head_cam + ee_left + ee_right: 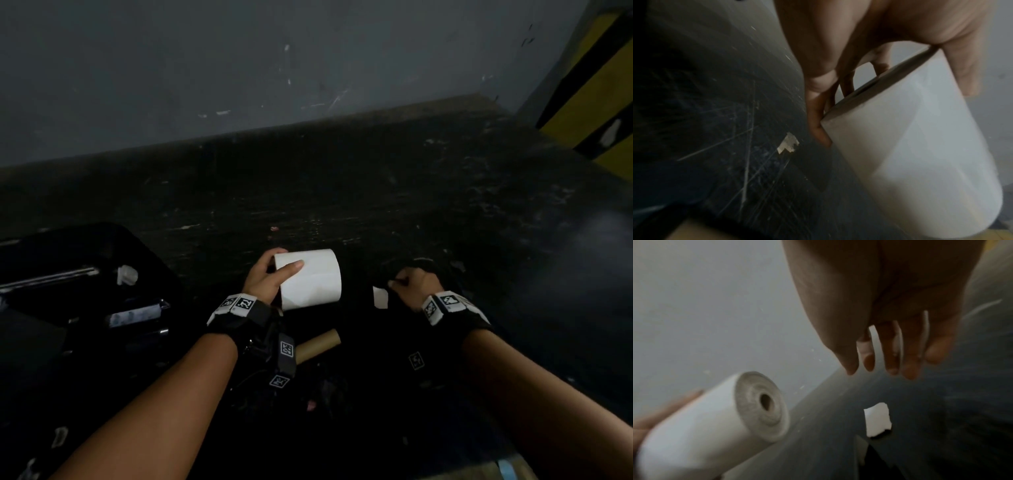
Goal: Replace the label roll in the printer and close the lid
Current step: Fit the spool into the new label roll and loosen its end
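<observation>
My left hand [286, 260] grips a full white label roll [310, 279] by one end, thumb across its side, and holds it over the dark table. The left wrist view shows the roll [920, 154] close up, with fingers [818, 113] against its end face. Its hollow core end faces the right wrist view's camera [705, 426]. To the right, my right hand [397, 282] hangs with loose fingers [892, 360] and holds nothing. A small white paper scrap [380, 297] [877, 419] lies just below it. The black printer [85, 284] stands with its lid up at the left.
An empty brown cardboard core [318, 346] lies on the table near my left wrist. A grey wall [239, 68] runs along the table's far edge. A yellow and black striped post [596, 85] stands at the far right. The scratched dark table [376, 192] stretches ahead.
</observation>
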A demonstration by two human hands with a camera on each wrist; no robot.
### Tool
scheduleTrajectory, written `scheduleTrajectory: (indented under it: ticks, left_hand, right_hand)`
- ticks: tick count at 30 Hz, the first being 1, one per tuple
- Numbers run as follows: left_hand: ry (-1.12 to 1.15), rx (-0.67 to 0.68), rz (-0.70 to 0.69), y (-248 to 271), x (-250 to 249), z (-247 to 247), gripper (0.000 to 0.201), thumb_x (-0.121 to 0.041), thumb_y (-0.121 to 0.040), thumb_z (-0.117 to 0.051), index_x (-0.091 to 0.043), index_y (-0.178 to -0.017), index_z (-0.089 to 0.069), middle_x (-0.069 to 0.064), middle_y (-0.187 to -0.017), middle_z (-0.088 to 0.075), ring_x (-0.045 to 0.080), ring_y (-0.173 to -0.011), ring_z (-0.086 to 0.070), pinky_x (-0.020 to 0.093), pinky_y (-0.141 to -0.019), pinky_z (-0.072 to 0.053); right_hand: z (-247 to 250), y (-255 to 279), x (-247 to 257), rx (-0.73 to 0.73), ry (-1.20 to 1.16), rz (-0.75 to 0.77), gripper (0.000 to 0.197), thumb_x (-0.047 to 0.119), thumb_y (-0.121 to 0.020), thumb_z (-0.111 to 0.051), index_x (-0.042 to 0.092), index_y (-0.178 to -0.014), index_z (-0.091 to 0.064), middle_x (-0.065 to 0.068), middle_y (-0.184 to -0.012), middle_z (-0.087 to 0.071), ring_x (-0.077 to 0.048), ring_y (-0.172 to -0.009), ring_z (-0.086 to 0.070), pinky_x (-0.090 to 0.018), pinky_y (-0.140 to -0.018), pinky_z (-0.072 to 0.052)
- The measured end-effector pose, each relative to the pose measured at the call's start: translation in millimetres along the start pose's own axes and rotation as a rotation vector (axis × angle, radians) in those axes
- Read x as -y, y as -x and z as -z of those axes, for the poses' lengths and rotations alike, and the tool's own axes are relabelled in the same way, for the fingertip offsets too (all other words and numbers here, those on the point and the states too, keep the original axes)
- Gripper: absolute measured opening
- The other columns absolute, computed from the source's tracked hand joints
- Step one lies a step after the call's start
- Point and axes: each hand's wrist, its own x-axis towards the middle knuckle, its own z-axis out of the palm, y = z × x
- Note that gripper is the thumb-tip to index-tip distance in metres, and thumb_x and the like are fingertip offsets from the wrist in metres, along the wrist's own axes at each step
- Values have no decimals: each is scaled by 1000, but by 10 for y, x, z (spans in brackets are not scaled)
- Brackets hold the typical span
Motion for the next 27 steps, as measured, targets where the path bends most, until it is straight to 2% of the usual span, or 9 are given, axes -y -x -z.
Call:
scheduleTrajectory:
  ticks: [5, 9, 12, 16, 20, 24, 27]
  left_hand:
    - [51, -54, -11, 268, 57, 29, 31, -26, -75, -75, -25, -102, -60, 3, -101, -62, 19, -84, -61, 33, -70, -50]
    - [95, -84, -8, 502, 113, 39, 29, -26, -76, -74, -27, -102, -59, 2, -102, -62, 20, -86, -61, 35, -70, -52]
    - [102, -100, -2, 663, 199, 80, 27, -27, -75, -75, -29, -98, -60, 3, -104, -62, 22, -88, -62, 40, -74, -52]
    - [92, -114, 1, 811, 263, 145, 23, -27, -74, -75, -32, -91, -61, 3, -103, -63, 19, -85, -62, 34, -71, -51]
    - [91, -114, 4, 909, 316, 193, 20, -27, -74, -76, -36, -85, -61, 3, -102, -63, 20, -85, -63, 35, -71, -51]
    - [100, -114, -10, 988, 360, 249, 21, -27, -74, -76, -35, -87, -61, 5, -102, -63, 21, -86, -62, 36, -72, -51]
    - [109, -109, -11, 1024, 389, 266, 22, -26, -75, -75, -33, -90, -61, 5, -101, -63, 21, -85, -63, 35, -71, -51]
  right_hand:
    - [-149, 451, -246, 51, 49, 85, 31, 43, -87, -53, 22, -107, -64, -9, -114, -67, -26, -105, -60, -35, -93, -48]
    - [-335, 650, -327, 127, 47, 77, 41, 46, -89, -49, 20, -120, -55, -9, -121, -60, -26, -109, -58, -34, -92, -47]
    - [-496, 731, -393, 46, 38, 79, 46, 49, -86, -51, 20, -121, -53, -14, -122, -59, -29, -111, -56, -34, -93, -45]
    - [-602, 821, -410, 10, 31, 83, 49, 47, -86, -52, 20, -127, -48, -20, -124, -54, -33, -115, -53, -34, -97, -41]
    - [-705, 868, -339, -28, -4, 72, 53, 44, -86, -54, 19, -132, -44, -20, -128, -52, -32, -118, -51, -36, -101, -40]
    - [-720, 821, -214, -82, -59, 31, 46, 42, -87, -52, 14, -123, -52, -21, -123, -57, -34, -113, -55, -36, -95, -44]
    - [-692, 785, -121, -66, -64, -4, 41, 40, -89, -49, 10, -115, -58, -18, -119, -62, -34, -110, -57, -32, -88, -45]
